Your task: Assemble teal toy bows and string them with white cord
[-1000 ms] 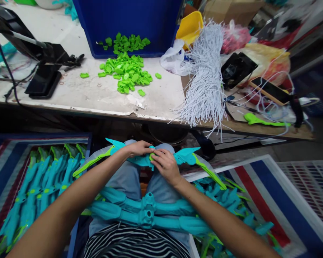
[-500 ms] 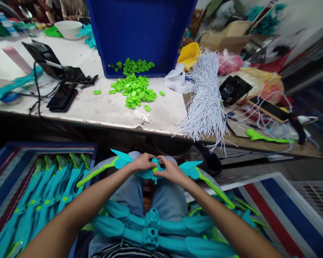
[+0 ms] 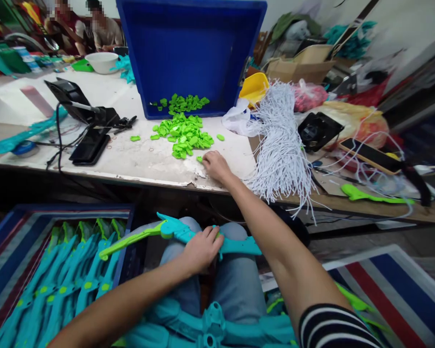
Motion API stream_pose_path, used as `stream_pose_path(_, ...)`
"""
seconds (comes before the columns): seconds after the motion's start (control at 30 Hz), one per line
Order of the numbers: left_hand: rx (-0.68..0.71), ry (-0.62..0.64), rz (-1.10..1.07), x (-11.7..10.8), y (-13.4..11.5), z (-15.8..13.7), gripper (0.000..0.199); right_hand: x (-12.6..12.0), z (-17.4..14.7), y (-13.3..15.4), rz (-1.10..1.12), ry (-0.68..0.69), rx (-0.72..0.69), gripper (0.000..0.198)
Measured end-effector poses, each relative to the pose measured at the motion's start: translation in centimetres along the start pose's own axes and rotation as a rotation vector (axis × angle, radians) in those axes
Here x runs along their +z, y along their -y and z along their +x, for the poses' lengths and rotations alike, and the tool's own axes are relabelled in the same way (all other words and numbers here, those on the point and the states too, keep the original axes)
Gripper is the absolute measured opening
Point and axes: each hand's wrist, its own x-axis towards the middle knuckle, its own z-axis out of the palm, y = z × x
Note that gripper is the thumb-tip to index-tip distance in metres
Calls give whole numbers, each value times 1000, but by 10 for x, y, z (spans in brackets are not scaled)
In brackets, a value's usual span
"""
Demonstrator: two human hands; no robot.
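From my end, the left hand [image 3: 202,249] is curled closed over the middle of the bow [image 3: 241,246] across the knees; the right hand [image 3: 215,164] bends its fingers down to a loose green cap [image 3: 199,159] on the table [image 3: 137,159], though I cannot tell if it is pinched. The bows [image 3: 60,275] in the crate [image 3: 76,207], green-centred, look done; two lap frames [image 3: 188,320], their middle holes open, seem unfinished

Left hand [image 3: 203,249] on teal bow [image 3: 239,246], right hand [image 3: 216,166] at green piece [image 3: 199,159]
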Motion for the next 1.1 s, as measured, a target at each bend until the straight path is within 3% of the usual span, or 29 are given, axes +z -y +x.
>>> stream_pose_path(0.17, -23, 284, -229, -51, 12, 26, 24, -38, -17, -12, 44, 211, 118, 25)
stream_pose_path(0.23, -27, 409, -354, -56, 21, 38, 16, -45, -23, -15, 21, 267, 129, 23)
stream_pose_path(0.3, -41, 488, -490, -50, 31, 48, 21, -44, -29, -17, -6, 254, 144, 20)
stream_pose_path(0.4, -76, 475, -648, -37, 44, 56, 31, -33, -41, -20, -13, 121, 154, 26)
stream_pose_path(0.57, -82, 455, -776, -24, 52, 56, 41, -22, -67, -24, -15, 28, -50, 23)
stream_pose_path(0.7, -122, 439, -778, -21, 53, 55, 47, -28, -116, -9, 76, -91, -140, 21)
stream_pose_path(0.8, -189, 440, -767, -17, 54, 56, 42, -30, -176, 8, 152, -17, -247, 24)
stream_pose_path(0.93, -216, 457, -799, -12, 53, 55, 44, -11, -246, 17, 83, 77, -292, 26)
stream_pose_path(1.1, -187, 421, -826, -10, 49, 55, 49, 12, -270, 15, 80, 21, -242, 25)
